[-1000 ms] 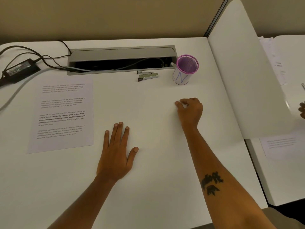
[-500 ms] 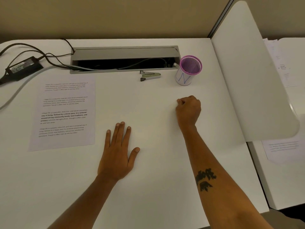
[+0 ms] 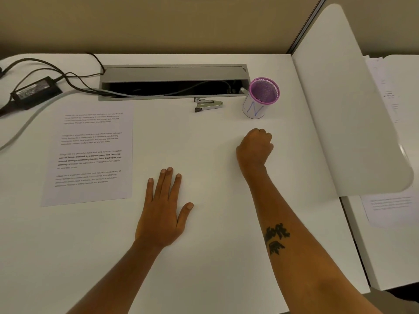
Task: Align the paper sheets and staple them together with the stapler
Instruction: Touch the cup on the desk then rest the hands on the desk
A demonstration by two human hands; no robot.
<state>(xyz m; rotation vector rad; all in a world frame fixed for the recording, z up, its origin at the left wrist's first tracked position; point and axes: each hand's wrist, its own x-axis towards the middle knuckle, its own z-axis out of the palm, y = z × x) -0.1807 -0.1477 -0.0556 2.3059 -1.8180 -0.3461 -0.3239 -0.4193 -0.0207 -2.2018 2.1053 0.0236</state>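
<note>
Resting flat with fingers spread, the left hand [image 3: 162, 214] holds nothing; the right hand [image 3: 255, 147] is an empty fist. Both should first gather the white printed paper sheets [image 3: 89, 155] at the white tabletop's [image 3: 204, 268] left, then fetch the small silver metal stapler [image 3: 207, 104] at the back.

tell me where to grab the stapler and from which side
Probably pinch the stapler across its closed, tapered end, which points right toward the mesh cup. The right hand could come from the front; the cable tray sits close behind.
</note>
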